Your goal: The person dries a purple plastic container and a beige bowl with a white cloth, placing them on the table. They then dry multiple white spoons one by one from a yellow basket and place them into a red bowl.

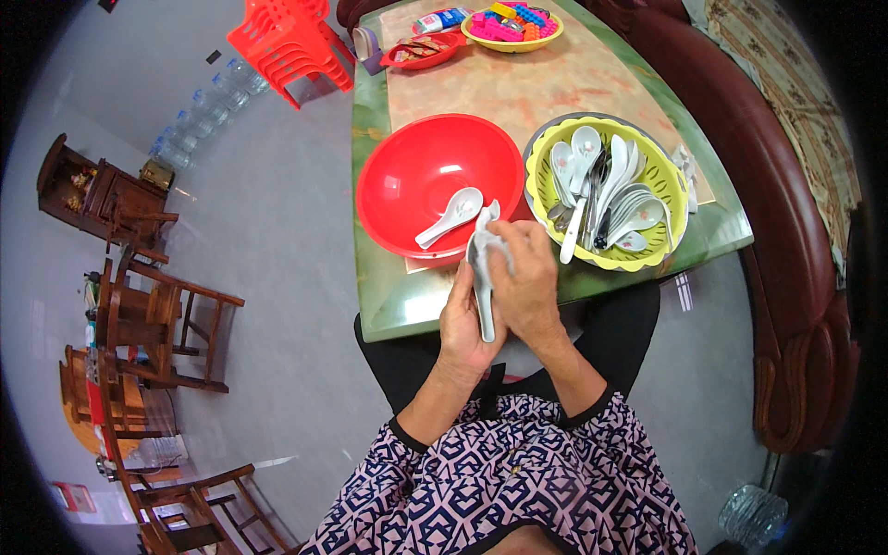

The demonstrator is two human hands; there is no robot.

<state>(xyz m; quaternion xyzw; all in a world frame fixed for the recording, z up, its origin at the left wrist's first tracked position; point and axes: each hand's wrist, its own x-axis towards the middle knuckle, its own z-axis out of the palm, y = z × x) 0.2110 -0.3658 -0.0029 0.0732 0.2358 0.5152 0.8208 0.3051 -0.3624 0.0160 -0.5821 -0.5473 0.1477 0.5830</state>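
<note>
My left hand (467, 324) is closed around a white soup spoon (486, 317), its handle pointing down toward me. With my right hand (529, 282) I press a crumpled white cloth (490, 217) against the spoon's bowl; the cloth could be a tissue, and my fingers cover part of it. Both hands are above the table's near edge, between two containers. In the large red basin (407, 176) on the left lie white spoons (455, 211), seemingly nested. A yellow basket (671, 217) on the right holds several white spoons (638, 215) and some metal cutlery.
The green-edged table (398, 310) stands before my knees. At its far end are a yellow bowl (513, 44) of toy bricks and a red dish (425, 57) of packets. Crumpled white tissue (684, 171) lies beside the basket. A brown leather sofa (740, 120) flanks the right side.
</note>
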